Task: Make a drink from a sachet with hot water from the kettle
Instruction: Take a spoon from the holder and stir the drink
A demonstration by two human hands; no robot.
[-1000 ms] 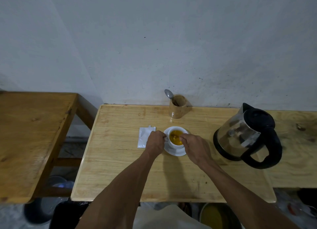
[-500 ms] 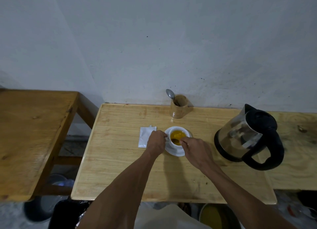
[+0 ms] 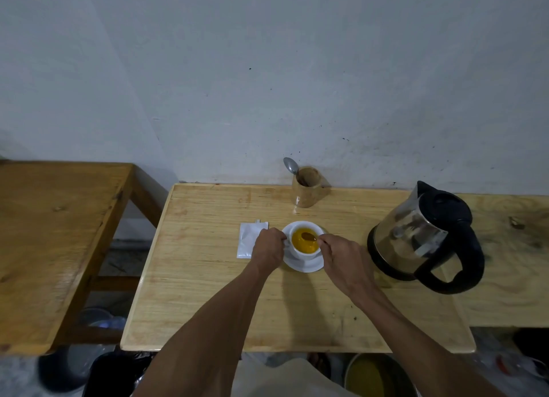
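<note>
Your right hand (image 3: 346, 258) has swung the spoon (image 3: 309, 236) from the cup's near side to its far side, pinching the handle, so you are stirring. Your left hand (image 3: 267, 248) stays closed on the cup (image 3: 303, 252), on its saucer (image 3: 306, 266) mid-frame on the bench (image 3: 208, 292). The sachet (image 3: 249, 242) lies flat at left and the kettle (image 3: 416, 236) stands at right, so the drink looks nearly made.

– Where are your hands?
– My left hand (image 3: 267, 246) grips the cup (image 3: 306, 252) on its left side; my right hand (image 3: 346, 258) holds a spoon (image 3: 309, 236) in the yellow drink.
– And the kettle (image 3: 416, 236)?
– Right of the cup. Sachet (image 3: 249, 243) lies left.
</note>
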